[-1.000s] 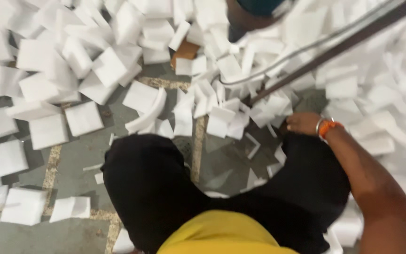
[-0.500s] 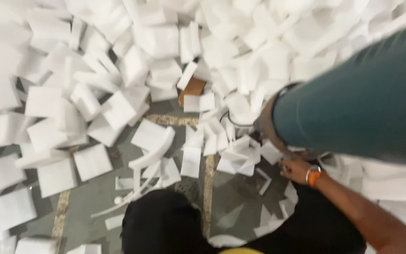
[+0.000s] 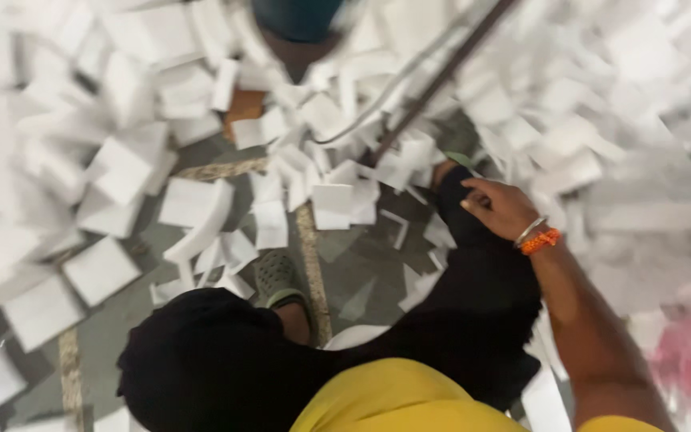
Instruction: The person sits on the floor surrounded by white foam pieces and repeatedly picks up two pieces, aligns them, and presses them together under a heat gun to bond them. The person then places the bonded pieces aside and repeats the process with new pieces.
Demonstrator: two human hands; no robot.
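1. The right hand (image 3: 499, 206) sits at about three o'clock from the middle of the view, resting on the dark trouser leg (image 3: 473, 264) near the knee. Its fingers are loosely curled, pointing toward ten o'clock, and they close on nothing that shows.
2. An orange band and a thin metal bangle (image 3: 536, 237) ring the wrist; the forearm runs off toward five o'clock and is cut by the lower edge.
3. The left hand is not in view.
4. White foam pieces (image 3: 193, 204), flat slabs and curved offcuts, cover the floor from nine o'clock round to three o'clock. The nearest ones lie just beyond the right hand's fingertips, toward eleven o'clock. Motion blur smears most of them, so edges and counts cannot be made out.
5. A greenish sandal (image 3: 279, 280) on the left foot stands on bare grey floor (image 3: 361, 272) near the centre, half hidden by the knee at seven o'clock.
6. A dark rod with a pale cable (image 3: 441, 80) beside it slants from one o'clock down toward the centre; its lower end is buried among the foam.
7. At twelve o'clock another person's teal-clad leg (image 3: 297, 20) is cut by the top edge.
8. A yellow shirt (image 3: 409, 400) fills six o'clock. A blurred pink patch at four o'clock cannot be identified.
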